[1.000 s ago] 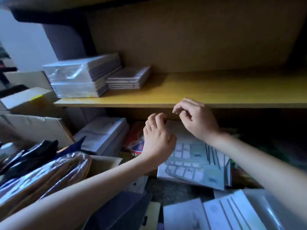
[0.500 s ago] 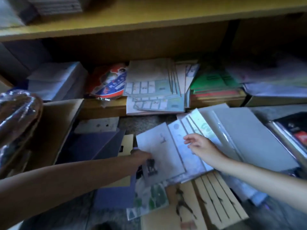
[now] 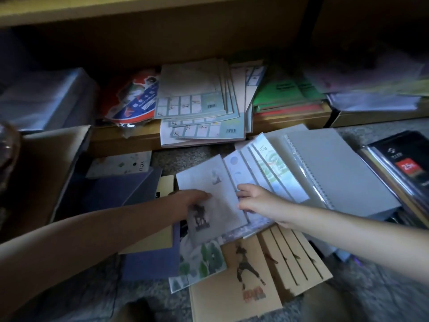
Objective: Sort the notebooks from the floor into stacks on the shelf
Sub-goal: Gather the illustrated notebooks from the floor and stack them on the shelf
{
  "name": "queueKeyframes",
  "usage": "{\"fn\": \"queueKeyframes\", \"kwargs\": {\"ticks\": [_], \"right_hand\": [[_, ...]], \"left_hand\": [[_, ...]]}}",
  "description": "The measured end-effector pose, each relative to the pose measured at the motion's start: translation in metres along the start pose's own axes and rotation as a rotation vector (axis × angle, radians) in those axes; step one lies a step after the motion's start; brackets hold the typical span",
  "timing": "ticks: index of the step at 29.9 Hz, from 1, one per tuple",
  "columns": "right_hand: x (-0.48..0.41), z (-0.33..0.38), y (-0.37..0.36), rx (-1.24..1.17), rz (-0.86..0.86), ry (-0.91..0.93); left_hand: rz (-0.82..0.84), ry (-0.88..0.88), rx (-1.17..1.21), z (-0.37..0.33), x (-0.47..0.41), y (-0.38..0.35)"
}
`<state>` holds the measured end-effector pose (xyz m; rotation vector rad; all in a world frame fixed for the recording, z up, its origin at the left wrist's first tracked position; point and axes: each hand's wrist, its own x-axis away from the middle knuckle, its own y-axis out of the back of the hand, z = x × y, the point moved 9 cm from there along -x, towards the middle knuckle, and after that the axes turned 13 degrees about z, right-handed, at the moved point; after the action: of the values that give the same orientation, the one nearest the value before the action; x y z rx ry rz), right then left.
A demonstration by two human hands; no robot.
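1. Right fingers (image 3: pixel 242 189), stretched out and slightly spread, tips touching the right edge of a pale notebook (image 3: pixel 218 194) with a dark figure on its cover; right hand (image 3: pixel 260 201) just right of centre frame.
2. Left fingers (image 3: pixel 204 196) at the same notebook's left edge, dim and blurred; spread or pinching: cannot tell. Left hand (image 3: pixel 192 202) at centre frame.
3. Pale notebook at centre frame, topping a pile on the floor (image 3: pixel 190 156), partly over a fan of pale notebooks (image 3: pixel 267 173).
4. Right of the fan, a grey spiral notebook (image 3: pixel 336 168); lower centre, tan notebooks (image 3: pixel 250 270); left of those, a purple notebook (image 3: pixel 148 263).
5. Upper centre, a notebook stack (image 3: pixel 197 101) on the bottom shelf (image 3: pixel 125 139).
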<state>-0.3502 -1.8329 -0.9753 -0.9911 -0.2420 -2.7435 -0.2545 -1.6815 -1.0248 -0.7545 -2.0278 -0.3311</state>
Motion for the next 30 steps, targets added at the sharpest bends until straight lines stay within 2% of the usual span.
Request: {"fn": "queueKeyframes", "kwargs": {"ticks": [5,7,9,11,14,17,21,24,30], "right_hand": [[0.013,0.009,0.007,0.185,0.014,-0.002],[0.019,0.012,0.02,0.435,-0.109,-0.022],[0.024,0.014,0.03,0.55,-0.224,-0.067],[0.023,0.01,0.03,0.504,-0.236,-0.1],[0.018,0.013,0.023,0.286,-0.21,-0.046],[0.014,0.013,0.034,0.078,-0.265,-0.026],[0.011,-0.006,0.051,-0.103,-0.316,-0.099],[0.01,-0.014,0.037,-0.023,-0.232,-0.158],[0.006,-0.01,0.042,0.169,-0.308,-0.09]], "left_hand": [[-0.092,-0.081,0.075,-0.002,0.001,0.001],[-0.1,-0.101,0.088,0.002,0.001,-0.005],[-0.116,-0.121,0.081,0.005,0.001,-0.011],[-0.134,-0.121,0.048,0.007,0.002,-0.018],[-0.082,-0.1,-0.021,0.01,0.003,-0.033],[-0.031,-0.095,-0.042,0.014,0.005,-0.044],[-0.009,-0.125,-0.015,0.014,0.004,-0.046],[0.033,-0.11,0.004,0.015,0.002,-0.05],[0.005,-0.144,-0.016,0.004,0.005,-0.051]]}}
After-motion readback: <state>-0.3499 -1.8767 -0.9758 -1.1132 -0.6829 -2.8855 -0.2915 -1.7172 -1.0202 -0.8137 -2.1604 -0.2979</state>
